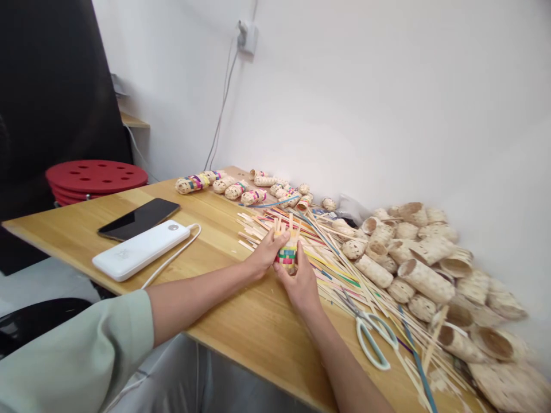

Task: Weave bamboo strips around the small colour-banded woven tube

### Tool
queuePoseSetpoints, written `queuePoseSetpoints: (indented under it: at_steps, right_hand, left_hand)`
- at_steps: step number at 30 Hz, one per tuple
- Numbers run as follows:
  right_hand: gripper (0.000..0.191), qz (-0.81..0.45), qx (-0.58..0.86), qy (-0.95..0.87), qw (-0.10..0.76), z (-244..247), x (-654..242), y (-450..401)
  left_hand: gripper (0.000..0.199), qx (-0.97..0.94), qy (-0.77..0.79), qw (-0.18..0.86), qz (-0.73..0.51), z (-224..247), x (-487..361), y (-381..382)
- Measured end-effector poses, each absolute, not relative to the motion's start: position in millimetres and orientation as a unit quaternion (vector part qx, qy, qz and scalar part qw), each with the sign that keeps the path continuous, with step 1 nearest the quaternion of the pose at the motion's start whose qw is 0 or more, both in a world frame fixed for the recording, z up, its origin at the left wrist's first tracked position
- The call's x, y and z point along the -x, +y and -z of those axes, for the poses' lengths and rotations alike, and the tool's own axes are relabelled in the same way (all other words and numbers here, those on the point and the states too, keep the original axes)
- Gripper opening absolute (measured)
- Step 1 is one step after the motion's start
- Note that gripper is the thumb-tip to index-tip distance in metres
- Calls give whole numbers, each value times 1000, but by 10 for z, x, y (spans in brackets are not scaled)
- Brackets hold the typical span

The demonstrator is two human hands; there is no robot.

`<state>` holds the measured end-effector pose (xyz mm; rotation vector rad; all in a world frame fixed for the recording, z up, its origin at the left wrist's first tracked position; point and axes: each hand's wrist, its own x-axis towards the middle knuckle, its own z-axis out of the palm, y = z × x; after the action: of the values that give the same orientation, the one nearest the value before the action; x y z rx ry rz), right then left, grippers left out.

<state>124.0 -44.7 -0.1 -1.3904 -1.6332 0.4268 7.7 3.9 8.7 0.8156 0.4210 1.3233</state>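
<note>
Between both hands, just above the wooden table, is a small woven basket [287,256] with pink, green, blue and yellow bands; loose strip ends stick up from its top. My left hand [266,252] grips its left side, thumb across the upper edge. On the right and underneath, my right hand [300,279] is closed round it, fingers partly hidden. A heap of flat bamboo strips [340,261], plain and coloured, lies just behind and to the right. Scissors [371,332] with pale green handles rest on the table right of my right hand, blades slightly apart.
A white power bank [140,250] with a cable and a black phone [138,219] lie at left. Woven pieces [236,190] line the table's back edge. Many plain woven tubes [426,280] are piled against the wall at right. Red stools [97,176] stand beyond the table's left side.
</note>
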Motion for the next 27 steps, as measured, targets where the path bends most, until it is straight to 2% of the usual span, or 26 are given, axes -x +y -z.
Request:
queuePoseSetpoints:
  at_steps: [3, 6, 10, 14, 19, 23, 27]
  right_hand:
    - [73, -292, 531, -589, 535, -24, -1293, -408]
    - [52, -483, 415, -477, 605, -109, -1379, -371]
    - [26, -627, 295, -367, 620, -219, -1451, -367]
    - [20, -649, 252, -357, 623, -239, -1454, -384]
    - [26, -660, 263, -360, 605, -189, -1442, -380]
    - [38, -646, 299, -371, 596, -130, -1431, -350]
    - [32, -625, 335, -336, 620, -146, -1438, -326]
  left_hand:
    - [46, -415, 164, 688, -572, -88, -81, 15]
    - [50, -436, 183, 683, -557, -58, -57, 54]
    - [50, -458, 195, 701, -511, 2, -35, 93]
    - [50, -477, 176, 724, -466, 24, -46, 72]
    - [62, -497, 193, 716, -451, -5, -50, 47]
    - [57, -526, 188, 701, -443, -38, -43, 20]
    - [58, -542, 203, 687, -439, -27, -38, 20]
